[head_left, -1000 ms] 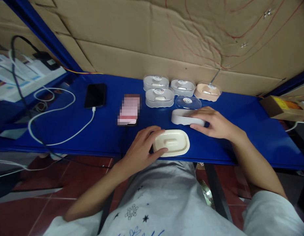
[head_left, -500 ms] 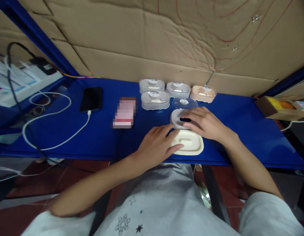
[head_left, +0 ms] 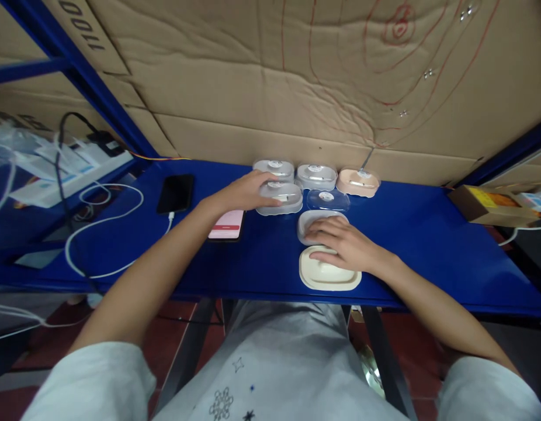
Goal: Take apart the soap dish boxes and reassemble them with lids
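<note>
My left hand (head_left: 248,192) reaches over the front grey box with a clear lid (head_left: 290,206). Its fingers and thumb are spread above the lid; whether they touch it I cannot tell. My right hand (head_left: 343,241) lies with fingers stretched over a grey oval container (head_left: 302,229) that has no lid on, hiding much of its inside. Below those fingers, close to the table edge, is a cream oval piece with a raised middle (head_left: 314,279); the right thumb extends over it. Just behind the grey container sits a loose clear lid with a round sticker (head_left: 334,202).
Along the cardboard wall stand two more lidded grey boxes (head_left: 316,177) and a peach box (head_left: 358,184). To the left lie a lit phone (head_left: 226,227), partly under my arm, and a black phone (head_left: 176,194) on a white cable. A cardboard box (head_left: 485,204) stands far right.
My left hand has left the cream piece and moved up and left to the front lidded box. My right fingers now cover the dark opening in the grey container. The view has shifted slightly.
</note>
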{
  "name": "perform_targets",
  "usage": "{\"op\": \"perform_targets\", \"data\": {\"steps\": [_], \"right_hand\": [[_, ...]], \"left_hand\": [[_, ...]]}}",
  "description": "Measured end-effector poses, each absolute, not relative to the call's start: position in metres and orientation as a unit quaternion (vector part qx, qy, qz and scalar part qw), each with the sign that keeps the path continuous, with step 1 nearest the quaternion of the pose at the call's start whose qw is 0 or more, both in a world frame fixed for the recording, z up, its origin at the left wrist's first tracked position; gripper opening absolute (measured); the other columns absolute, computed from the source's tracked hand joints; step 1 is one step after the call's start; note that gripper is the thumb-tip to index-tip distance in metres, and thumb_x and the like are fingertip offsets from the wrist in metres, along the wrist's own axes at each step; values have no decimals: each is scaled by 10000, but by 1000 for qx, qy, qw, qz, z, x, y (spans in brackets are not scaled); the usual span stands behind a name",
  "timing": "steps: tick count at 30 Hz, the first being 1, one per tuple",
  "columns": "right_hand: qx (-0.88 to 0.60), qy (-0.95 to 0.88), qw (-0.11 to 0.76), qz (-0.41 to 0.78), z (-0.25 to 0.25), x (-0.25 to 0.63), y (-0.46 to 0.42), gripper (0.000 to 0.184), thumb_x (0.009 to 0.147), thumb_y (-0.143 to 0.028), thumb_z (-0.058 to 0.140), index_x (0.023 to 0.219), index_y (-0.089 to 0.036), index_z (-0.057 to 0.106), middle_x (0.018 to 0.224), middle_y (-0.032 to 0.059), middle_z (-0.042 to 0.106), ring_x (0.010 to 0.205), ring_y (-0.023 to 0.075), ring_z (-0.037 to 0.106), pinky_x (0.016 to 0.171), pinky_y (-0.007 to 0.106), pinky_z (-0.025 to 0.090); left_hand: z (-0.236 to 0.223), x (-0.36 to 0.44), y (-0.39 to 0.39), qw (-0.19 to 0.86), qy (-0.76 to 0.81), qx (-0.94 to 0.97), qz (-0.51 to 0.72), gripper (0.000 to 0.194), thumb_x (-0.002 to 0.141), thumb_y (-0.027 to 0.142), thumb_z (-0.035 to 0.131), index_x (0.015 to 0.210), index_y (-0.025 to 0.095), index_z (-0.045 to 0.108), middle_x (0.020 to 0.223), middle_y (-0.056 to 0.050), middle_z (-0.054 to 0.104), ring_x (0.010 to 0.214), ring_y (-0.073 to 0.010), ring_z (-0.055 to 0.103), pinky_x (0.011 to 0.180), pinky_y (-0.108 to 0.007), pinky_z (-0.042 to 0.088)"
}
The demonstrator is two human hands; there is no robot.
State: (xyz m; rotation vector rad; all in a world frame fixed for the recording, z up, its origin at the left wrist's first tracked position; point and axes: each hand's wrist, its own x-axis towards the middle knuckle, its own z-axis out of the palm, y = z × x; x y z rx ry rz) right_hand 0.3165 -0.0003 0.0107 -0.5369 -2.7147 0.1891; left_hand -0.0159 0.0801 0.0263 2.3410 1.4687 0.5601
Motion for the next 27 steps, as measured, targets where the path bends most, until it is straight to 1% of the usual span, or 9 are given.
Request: {"op": "perform_targets", "data": {"steps": [3,7,10,13,15,18,21,24,27], "right_hand": [[-201,-960,184,68,9,314,2,437,1125,-475,578,1444,-195,682,1472,169,724,1396,327,652,1146,522,506],[-199,-960,183,76,8,314,6,469,1138,-475,549,1466,-158,658,1516,180,703,1430,326,633,1172,508,469],[-223,-958,163,78,10,318,6,411,1149,-479,522,1339,-176,726,1377,150,781,1310,303,702,1134,491,460],[-262,-949,165,51,16,318,9,396,1161,-475,486,1211,-197,765,1300,131,808,1247,304,725,1082,490,459],[-274,-946,172,33,19,312,13,422,1164,-481,468,1305,-188,737,1373,149,783,1318,318,696,1098,496,457],[-273,-949,159,19,23,291,21,538,1164,-500,455,1533,-136,601,1560,204,668,1490,347,587,1211,543,400],[-269,-956,118,22,24,263,25,606,1155,-520,468,1592,-105,540,1601,248,619,1508,380,565,1256,607,345],[-260,-961,94,25,25,239,18,525,1140,-495,528,1471,-105,648,1488,243,703,1391,392,643,1230,614,349],[-237,-968,81,30,28,228,4,364,1116,-359,608,1385,-132,700,1417,203,749,1316,371,677,1169,561,390]], "left_hand": [[31,-24,77,199,506,812,211,759,833,694,786,1426,230,693,1460,-115,714,1289,-328,681,1157,-439,501],[32,-23,76,148,535,797,240,704,852,642,780,1406,214,704,1462,-125,708,1316,-336,667,1178,-454,483],[28,-19,77,132,548,796,222,705,868,637,760,1411,191,701,1484,-148,691,1349,-359,651,1191,-484,472],[23,-15,76,150,546,788,240,669,898,663,711,1370,189,724,1431,-139,723,1309,-348,674,1170,-479,488],[20,-15,75,161,543,780,265,620,927,651,682,1334,187,738,1376,-126,752,1267,-327,692,1150,-459,503],[17,-16,73,141,552,768,292,567,945,614,680,1309,184,744,1356,-125,757,1254,-315,689,1151,-451,500],[14,-19,73,127,561,766,287,579,944,628,683,1319,191,739,1365,-128,747,1258,-317,682,1156,-463,497],[12,-22,72,134,560,770,275,602,943,651,671,1334,196,731,1375,-129,738,1272,-327,677,1163,-480,494],[9,-23,72,152,548,783,252,618,922,647,691,1355,207,710,1428,-130,704,1328,-340,656,1181,-484,486]]}}
